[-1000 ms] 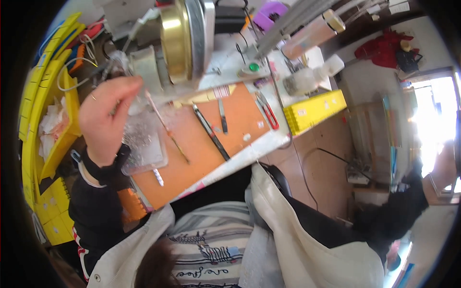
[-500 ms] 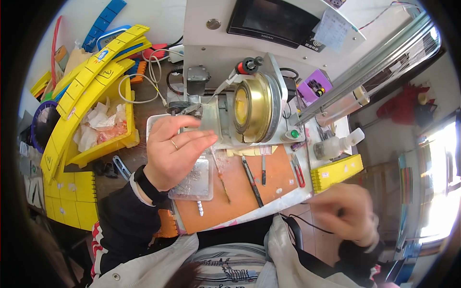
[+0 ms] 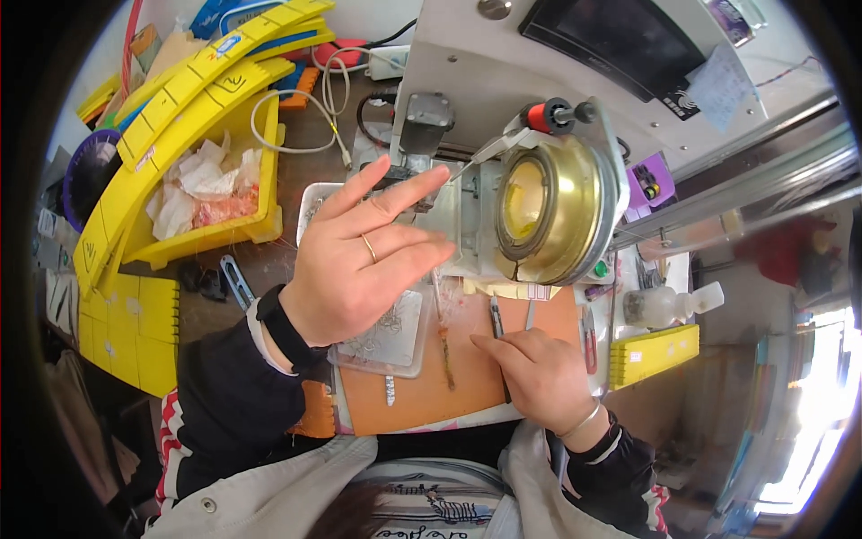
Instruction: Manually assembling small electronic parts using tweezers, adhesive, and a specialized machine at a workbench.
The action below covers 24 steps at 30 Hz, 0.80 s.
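Note:
My left hand (image 3: 368, 260), with a ring and a black wristband, is open with fingers spread. It is raised in front of a bench machine, beside the machine's round brass-coloured drum (image 3: 572, 211). My right hand (image 3: 545, 373) lies low over an orange mat (image 3: 417, 404), one finger stretched across a slim black pen-like tool (image 3: 496, 314). I see no grip on that tool; part of it is hidden under the hand. Left of it lies a thin brownish stick (image 3: 446, 355). A clear shallow tray (image 3: 415, 346) of small wire-like pieces sits below my left hand.
A yellow bin (image 3: 265, 202) of crumpled tissue and curved yellow segmented strips (image 3: 171, 121) stand at left. Red-handled pliers (image 3: 590, 346), a yellow block (image 3: 654, 357) and a clear bottle (image 3: 660, 307) lie at right. A dark screen (image 3: 620, 40) tops the machine.
My right hand has swung in from the right onto the orange mat. My left hand's fingers have spread wider. The view has shifted, so the machine appears further right.

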### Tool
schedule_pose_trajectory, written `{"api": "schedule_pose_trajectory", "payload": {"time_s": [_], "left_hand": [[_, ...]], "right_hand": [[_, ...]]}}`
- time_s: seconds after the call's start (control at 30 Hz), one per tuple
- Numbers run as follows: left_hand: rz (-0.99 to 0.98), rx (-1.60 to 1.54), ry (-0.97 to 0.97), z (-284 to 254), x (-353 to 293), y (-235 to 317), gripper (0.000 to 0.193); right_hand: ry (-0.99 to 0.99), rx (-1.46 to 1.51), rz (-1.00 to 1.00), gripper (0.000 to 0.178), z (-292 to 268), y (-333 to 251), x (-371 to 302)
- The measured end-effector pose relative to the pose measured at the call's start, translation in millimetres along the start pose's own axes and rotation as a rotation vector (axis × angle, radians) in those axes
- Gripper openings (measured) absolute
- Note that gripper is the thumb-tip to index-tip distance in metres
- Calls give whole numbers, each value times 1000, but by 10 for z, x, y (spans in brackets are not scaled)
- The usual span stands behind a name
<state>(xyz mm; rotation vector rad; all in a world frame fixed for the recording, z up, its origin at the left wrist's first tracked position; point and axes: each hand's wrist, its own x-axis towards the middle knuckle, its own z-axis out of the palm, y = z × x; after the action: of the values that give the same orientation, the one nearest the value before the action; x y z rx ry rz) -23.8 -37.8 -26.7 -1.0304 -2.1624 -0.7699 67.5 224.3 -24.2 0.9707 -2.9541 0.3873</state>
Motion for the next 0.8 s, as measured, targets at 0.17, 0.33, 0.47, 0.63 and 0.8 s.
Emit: {"api": "schedule_pose_trajectory", "payload": {"time_s": [0.17, 0.33, 0.47, 0.63, 0.8], "left_hand": [[-5, 67, 13, -5, 1, 18, 25], [-36, 25, -21, 9, 4, 6, 22], [-44, 5, -36, 15, 6, -7, 21], [-68, -21, -37, 33, 11, -17, 20], [-64, -31, -17, 32, 7, -24, 19]], "right_hand": [[10, 34, -61, 47, 20, -165, 285], [48, 30, -90, 46, 268, -87, 374], [148, 200, -91, 46, 249, 25, 357], [246, 238, -11, 37, 148, 3, 384], [210, 188, 139, 34, 107, -55, 496]]}}
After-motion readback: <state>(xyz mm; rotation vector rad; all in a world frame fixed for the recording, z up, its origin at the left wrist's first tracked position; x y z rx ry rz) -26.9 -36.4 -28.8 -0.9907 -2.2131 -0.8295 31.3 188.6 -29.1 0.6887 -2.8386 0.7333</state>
